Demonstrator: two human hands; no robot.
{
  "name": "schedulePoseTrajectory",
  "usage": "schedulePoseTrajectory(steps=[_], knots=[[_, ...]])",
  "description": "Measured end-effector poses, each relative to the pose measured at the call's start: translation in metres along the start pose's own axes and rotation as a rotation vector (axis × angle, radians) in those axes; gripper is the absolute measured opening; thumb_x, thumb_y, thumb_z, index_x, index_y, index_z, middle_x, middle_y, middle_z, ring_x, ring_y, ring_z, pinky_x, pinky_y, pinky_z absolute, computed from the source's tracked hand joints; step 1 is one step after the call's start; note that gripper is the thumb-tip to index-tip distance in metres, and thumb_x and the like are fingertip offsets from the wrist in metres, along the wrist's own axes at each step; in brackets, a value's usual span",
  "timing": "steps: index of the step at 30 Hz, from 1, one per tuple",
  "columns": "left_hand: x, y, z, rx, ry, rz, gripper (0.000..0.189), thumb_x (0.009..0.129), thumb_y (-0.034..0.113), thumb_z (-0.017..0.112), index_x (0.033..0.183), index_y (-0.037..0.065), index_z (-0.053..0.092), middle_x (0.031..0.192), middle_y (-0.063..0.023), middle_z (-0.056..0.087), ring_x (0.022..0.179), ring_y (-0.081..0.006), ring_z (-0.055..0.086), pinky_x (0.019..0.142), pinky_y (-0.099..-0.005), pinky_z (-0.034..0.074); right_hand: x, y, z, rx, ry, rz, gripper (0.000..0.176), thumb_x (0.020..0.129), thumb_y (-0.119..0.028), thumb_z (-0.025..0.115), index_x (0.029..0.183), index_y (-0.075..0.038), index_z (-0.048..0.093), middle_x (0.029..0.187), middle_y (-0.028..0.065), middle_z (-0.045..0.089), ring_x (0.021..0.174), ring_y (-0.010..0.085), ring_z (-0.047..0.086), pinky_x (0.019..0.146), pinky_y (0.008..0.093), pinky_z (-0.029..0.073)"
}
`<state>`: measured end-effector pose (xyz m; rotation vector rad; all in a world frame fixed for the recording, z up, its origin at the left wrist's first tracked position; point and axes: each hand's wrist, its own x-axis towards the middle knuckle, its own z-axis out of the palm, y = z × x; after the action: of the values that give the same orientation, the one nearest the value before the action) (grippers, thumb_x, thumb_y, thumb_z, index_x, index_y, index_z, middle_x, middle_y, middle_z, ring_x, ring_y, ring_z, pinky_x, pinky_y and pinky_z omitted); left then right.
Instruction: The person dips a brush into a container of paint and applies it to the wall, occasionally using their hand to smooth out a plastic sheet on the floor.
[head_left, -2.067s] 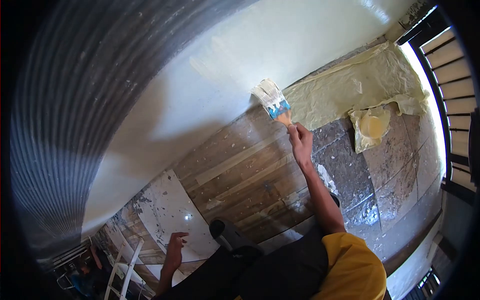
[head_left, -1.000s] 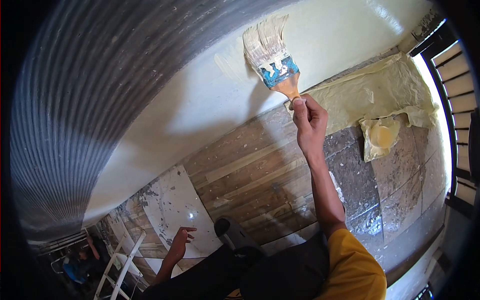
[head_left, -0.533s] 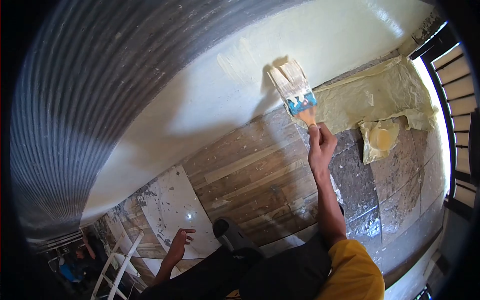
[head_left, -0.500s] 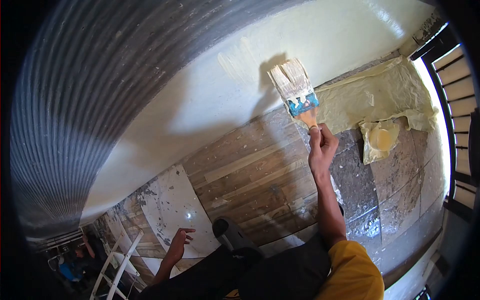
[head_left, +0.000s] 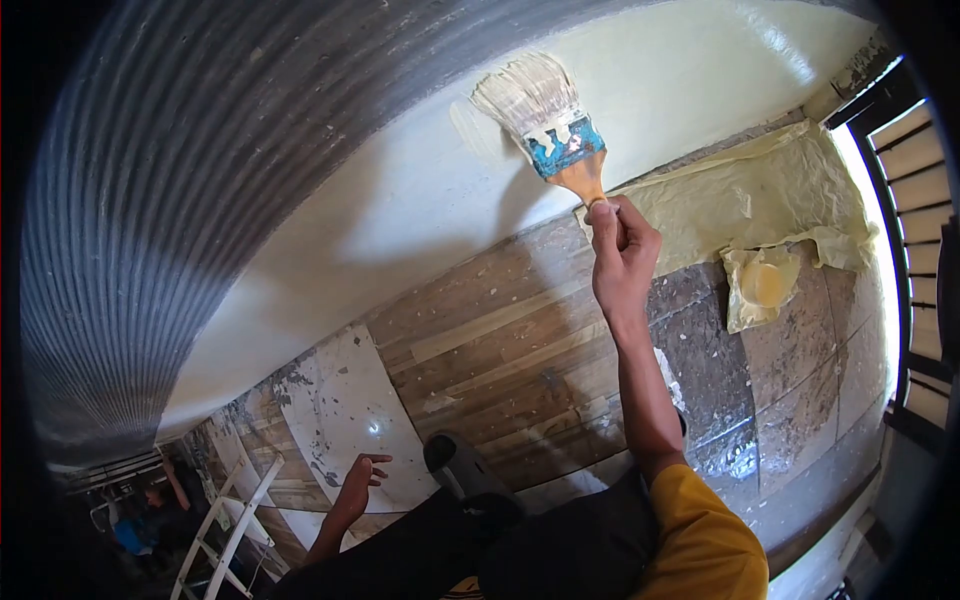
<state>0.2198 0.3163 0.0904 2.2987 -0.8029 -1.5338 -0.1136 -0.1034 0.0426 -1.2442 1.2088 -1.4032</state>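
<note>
Head view: flat paintbrush [head_left: 566, 150] being pinched at its handle by the right hand's closed fingers [head_left: 606, 228], bristles apparently being pressed to the lower wall [head_left: 390, 200].
Left hand [head_left: 352, 492]: nothing being grasped, fingers being held loosely parted.
Cream coat: being shown windowward; shaded stretch apparently being left uncoated.
Edges: brush being bordered by corrugated panel [head_left: 200, 180], plastic sheet [head_left: 750, 200].
Sideways room: being offered along the wall.

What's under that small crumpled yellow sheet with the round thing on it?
Brown, paint-spotted floor tiles show beside the small, crumpled yellow sheet. Right underneath, I can't tell: the sheet and the round, pale yellow thing on top hide that spot.
</note>
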Motion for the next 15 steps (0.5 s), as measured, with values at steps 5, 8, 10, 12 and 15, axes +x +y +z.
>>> schedulePoseTrajectory(steps=[5,8,10,12,15], knots=[[0.0,-0.004,-0.001,-0.028,-0.002,-0.008,0.054,0.111,0.047,0.024,0.123,0.004,0.054,0.132,-0.0112,0.061,0.101,-0.0207,0.06,0.091,-0.0377,0.048,-0.009,0.025,-0.006,-0.074,0.022,0.055,0.033,0.101,-0.022,0.061,0.077,0.002,0.06,0.056,-0.0039,0.033,0.056,0.0039,0.028,0.047,0.029,0.022],[0.003,-0.004,-0.001,-0.028,-0.005,0.002,0.056,0.11,0.049,0.023,0.124,0.004,0.054,0.132,-0.0111,0.061,0.101,-0.0207,0.06,0.091,-0.038,0.049,-0.025,0.049,-0.016,-0.202,0.011,0.107,0.034,0.1,-0.022,0.061,0.076,0.002,0.057,0.056,-0.0005,0.03,0.056,0.006,0.028,0.047,0.0306,0.023],[0.004,-0.009,-0.001,-0.052,-0.013,-0.008,0.059,0.109,0.052,0.023,0.125,0.004,0.054,0.133,-0.0112,0.061,0.101,-0.0206,0.06,0.091,-0.0378,0.049,-0.037,0.055,-0.028,-0.249,-0.005,0.167,0.038,0.102,-0.027,0.059,0.076,0.001,0.057,0.062,-0.0073,0.033,0.06,0.0038,0.029,0.051,0.027,0.021],[0.004,-0.011,-0.001,-0.059,-0.009,-0.014,0.06,0.109,0.053,0.023,0.125,0.004,0.054,0.133,-0.0112,0.061,0.101,-0.0205,0.06,0.09,-0.0378,0.049,-0.044,0.052,-0.035,-0.242,0.007,0.187,0.036,0.101,-0.025,0.058,0.076,0.0,0.057,0.062,-0.007,0.036,0.06,0.0038,0.031,0.051,0.0266,0.022],[0.003,-0.01,0.0,-0.061,-0.008,-0.023,0.062,0.108,0.055,0.023,0.125,0.004,0.054,0.133,-0.0111,0.061,0.101,-0.0206,0.061,0.09,-0.0379,0.049,-0.041,0.026,-0.042,-0.108,0.078,0.075,0.035,0.101,-0.025,0.06,0.077,0.0,0.059,0.057,-0.0064,0.031,0.056,0.0031,0.026,0.049,0.0273,0.019]])
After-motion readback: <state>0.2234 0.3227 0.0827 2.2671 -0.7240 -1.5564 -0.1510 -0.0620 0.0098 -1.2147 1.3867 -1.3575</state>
